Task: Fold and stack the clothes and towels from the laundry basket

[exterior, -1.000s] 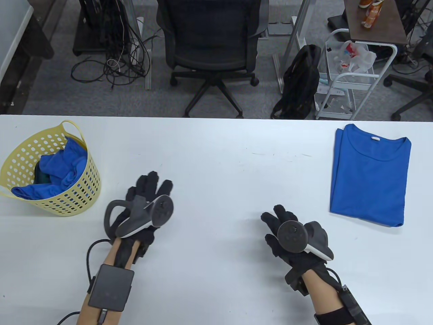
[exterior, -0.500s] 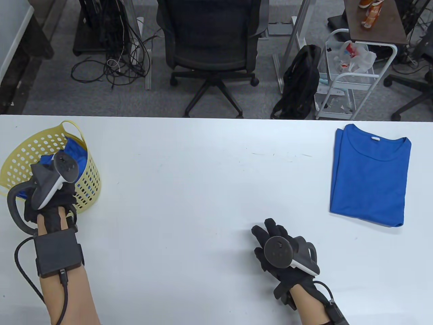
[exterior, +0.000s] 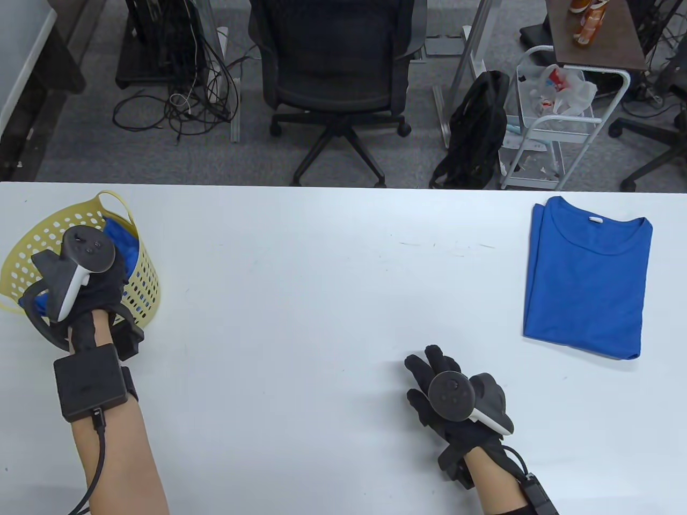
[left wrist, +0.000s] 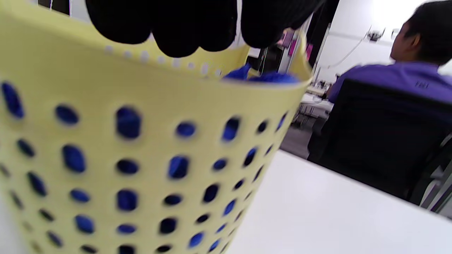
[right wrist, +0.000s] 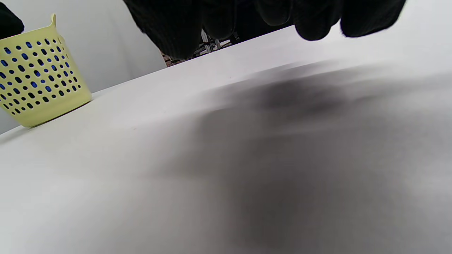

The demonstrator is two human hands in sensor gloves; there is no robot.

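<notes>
Two gloved hands at a white table (exterior: 322, 279). Right hand (exterior: 451, 397) (nearest) hovers low, fingers loosely spread, holding nothing. Left hand (exterior: 91, 284) reaches into the yellow laundry basket (exterior: 32, 247) of blue clothes (exterior: 121, 236); grip hidden. Folded blue T-shirt (exterior: 587, 279) lies far right.

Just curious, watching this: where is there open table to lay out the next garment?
The wide middle of the table, between the yellow basket and the folded blue shirt, lies bare. The left end is crowded: the left hand is over the basket.
</notes>
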